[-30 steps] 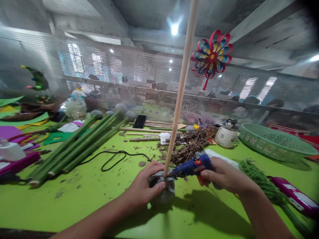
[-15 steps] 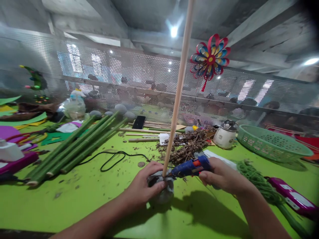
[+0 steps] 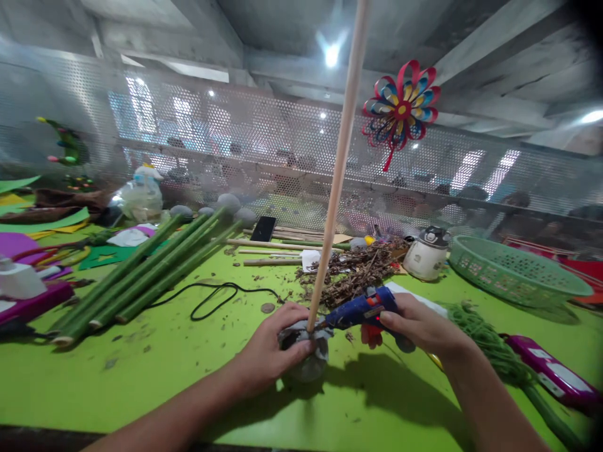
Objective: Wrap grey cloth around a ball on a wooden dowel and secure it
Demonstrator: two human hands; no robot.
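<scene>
My left hand (image 3: 277,342) is wrapped round a small grey, rounded base (image 3: 308,370) on the table. A tall wooden stick (image 3: 336,176) rises from the top of that base, leaning slightly right. In my right hand (image 3: 419,320) is a blue hot glue gun (image 3: 358,311), its nozzle at the foot of the stick. A small red light shows on the gun. Crumpled grey material surrounds the stick's foot, and my left fingers hide part of the base.
Beyond my hands lie dried plant stems (image 3: 362,270). Green stalks (image 3: 141,273) and a looped black cord (image 3: 214,301) are to the left. On the right are a green basket (image 3: 513,276), green yarn (image 3: 490,339), a purple power strip (image 3: 551,370) and a white pot (image 3: 426,254).
My right hand has shifted its grip on the glue gun, and the gun's orange-red trigger area and red light now show. My left hand stays on the base.
</scene>
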